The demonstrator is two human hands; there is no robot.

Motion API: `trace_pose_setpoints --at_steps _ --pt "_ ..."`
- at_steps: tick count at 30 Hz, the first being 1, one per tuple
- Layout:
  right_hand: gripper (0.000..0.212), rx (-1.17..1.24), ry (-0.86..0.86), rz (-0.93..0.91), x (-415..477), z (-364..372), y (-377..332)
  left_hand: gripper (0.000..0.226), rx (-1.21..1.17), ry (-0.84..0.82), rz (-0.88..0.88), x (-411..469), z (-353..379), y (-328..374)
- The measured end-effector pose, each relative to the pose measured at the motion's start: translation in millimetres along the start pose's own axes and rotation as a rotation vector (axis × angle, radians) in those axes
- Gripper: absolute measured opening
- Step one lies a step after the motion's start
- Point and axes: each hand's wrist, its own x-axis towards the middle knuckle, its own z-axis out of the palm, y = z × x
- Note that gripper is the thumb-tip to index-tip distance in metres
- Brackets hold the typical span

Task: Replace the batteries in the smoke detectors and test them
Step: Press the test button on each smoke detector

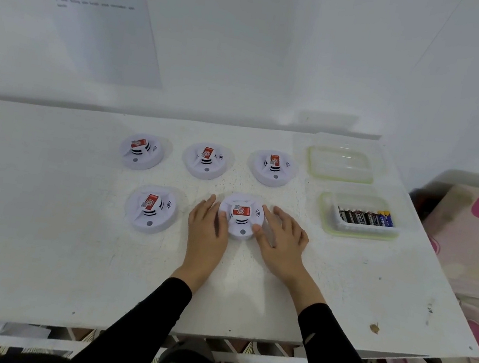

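Right now both my hands are on one round white plastic smoke detector with a red label [240, 219], which lies face up on the scuffed white table [69, 217] directly between them. My left hand [207, 226] lies with fairly straight fingers pressed along the detector's left side. My right hand [281, 238] brackets its right rim, thumb on the near edge and forefinger curved round the far edge, so it grips the rim. The detector's small grey button points toward me, the red label's long axis runs left to right, and the printed sound-wave mark faces my right hand.

Just left of my left hand sits a second detector [151, 208], apart from it. Beyond my fingertips stand three more detectors in a row [208, 157].

Off to the right of my right hand, well apart, an open clear plastic box with a pale green rim [327, 223] holds a row of dark cylindrical batteries [366, 217] laid side by side, long axes running away from me. Its lid [341, 164] lies beyond the box. A printed sheet [97, 2] hangs on the wall ahead.
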Motion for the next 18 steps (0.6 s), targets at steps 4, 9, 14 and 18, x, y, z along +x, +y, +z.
trace_pose_setpoints --at_steps 4,9,14,18 --pt "0.069 0.000 0.011 -0.011 -2 1 -1 0.044 -0.044 -0.031 -0.036 1 -5 -1" --pt "0.042 0.220 0.311 -0.160 -17 10 -14 0.036 -0.164 -0.064 0.150 -11 -33 1" --pt "0.037 0.463 0.197 -0.414 -26 37 -79 0.037 -0.158 0.042 0.330 -4 -80 -13" --pt "0.041 0.463 0.038 -0.313 -23 69 -119 0.035 -0.237 0.176 0.224 7 -123 -35"
